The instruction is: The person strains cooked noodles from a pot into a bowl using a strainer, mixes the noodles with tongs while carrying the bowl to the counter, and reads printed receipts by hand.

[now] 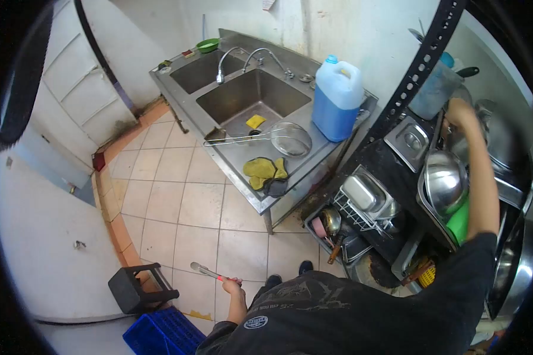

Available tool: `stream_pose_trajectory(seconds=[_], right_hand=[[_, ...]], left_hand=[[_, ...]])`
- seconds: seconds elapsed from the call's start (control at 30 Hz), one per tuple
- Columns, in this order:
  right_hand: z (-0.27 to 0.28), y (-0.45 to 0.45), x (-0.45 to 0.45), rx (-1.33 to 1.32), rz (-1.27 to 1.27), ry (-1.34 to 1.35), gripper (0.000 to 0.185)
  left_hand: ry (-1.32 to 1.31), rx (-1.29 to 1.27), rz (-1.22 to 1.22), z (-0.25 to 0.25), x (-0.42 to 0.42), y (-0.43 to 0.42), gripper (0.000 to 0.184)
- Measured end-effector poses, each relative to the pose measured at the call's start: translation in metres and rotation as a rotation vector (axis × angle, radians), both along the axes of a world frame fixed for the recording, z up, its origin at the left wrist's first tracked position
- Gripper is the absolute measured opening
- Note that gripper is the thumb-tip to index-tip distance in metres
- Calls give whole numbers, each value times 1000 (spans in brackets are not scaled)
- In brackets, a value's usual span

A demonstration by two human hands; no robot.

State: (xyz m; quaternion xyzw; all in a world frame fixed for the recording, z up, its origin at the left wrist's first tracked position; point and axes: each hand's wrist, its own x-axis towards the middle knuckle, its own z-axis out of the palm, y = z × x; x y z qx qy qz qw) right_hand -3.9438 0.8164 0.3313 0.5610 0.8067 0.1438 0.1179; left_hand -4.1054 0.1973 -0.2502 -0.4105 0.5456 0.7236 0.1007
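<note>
My left hand (232, 286), low beside my body, is closed around the red-gripped handle of a pair of metal tongs (205, 270). The tongs point left over the floor tiles. On the right, my right hand (454, 112) reaches up among the kitchenware on a dark shelf, its fingers bent and partly hidden. What it grips cannot be made out. Close to that hand stands a clear plastic container (427, 94) with utensils in it. A shiny metal bowl (446, 182) lies below the hand, and a lidded steel pan (410, 141) sits to its left.
A steel double sink (243, 100) holds a yellow sponge (255, 121). On its counter are a blue-liquid jug (339, 100), a wire strainer (290, 139) and yellow gloves (259, 171). A black stool (137, 289) and blue crate (163, 334) stand at lower left. A perforated post (417, 65) edges the shelf.
</note>
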Motion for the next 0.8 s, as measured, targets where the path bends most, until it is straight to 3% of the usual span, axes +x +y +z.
stream_pose_trajectory(seconds=[0.03,0.07,0.13,0.17,0.23,0.27,0.37,0.43,0.47,0.5,0.53,0.6,0.7,0.8], right_hand=[[22,-51,-12,-39,7,206,18],[26,-60,-5,-95,265,262,12],[43,-138,-18,-485,504,505,11],[43,-166,-27,-583,645,510,16],[31,-220,-58,-429,1009,342,14],[21,-250,-74,-444,1016,322,17],[-59,-295,-140,-844,1132,240,29],[-155,-310,-204,-1263,1044,250,43],[-208,-315,-237,-1282,1059,312,53],[-283,-313,-278,-1354,931,491,60],[-335,-314,-318,-1561,474,813,64],[-408,-305,-406,-1434,-360,1498,65],[-416,-282,-490,-710,-580,1842,57],[-453,-247,-539,-326,-888,1932,42]], left_hand=[[41,-47,4,-5,-4,-6,42],[77,-94,13,-5,-9,-10,41],[132,-186,93,-9,-13,-19,40],[154,-234,154,8,-22,-14,39],[190,-307,180,27,-47,-15,38],[201,-324,147,31,-62,-16,38],[254,-274,91,17,-113,-24,38],[262,-217,26,14,-150,-20,37],[238,-202,-26,17,-165,-18,37],[217,-190,-83,23,-178,-18,36],[204,-174,-148,28,-201,-17,36],[227,-180,-324,30,-233,-36,35],[292,-193,-541,45,-280,-61,35],[318,-215,-554,61,-316,-83,34]])
